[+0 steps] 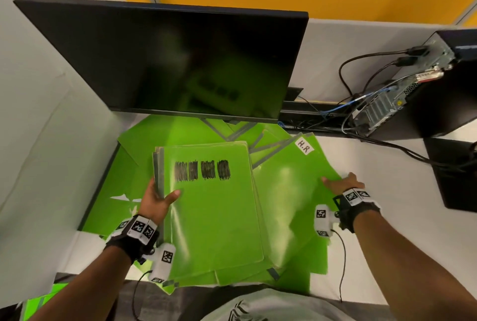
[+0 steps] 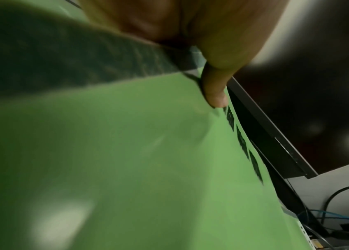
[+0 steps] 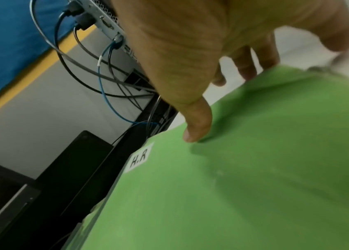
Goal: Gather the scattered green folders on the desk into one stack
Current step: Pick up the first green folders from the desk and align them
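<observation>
Green folder stack (image 1: 214, 212), one, long axis pointing up-frame, left edge pinched in my left grip (image 1: 157, 200); right grip (image 1: 343, 182) pinches one H.R folder (image 1: 291, 191).

— Behind the left grip (image 1: 157, 202)?
— Black wrist strap (image 1: 129, 239), white blocks printed with square black-and-white markers, white camera pod (image 1: 163, 261), thin black cable (image 1: 134, 292).
— Behind the right grip (image 1: 340, 183)?
— Same kit. Grey shirt (image 1: 271, 305) below, dark print.
</observation>
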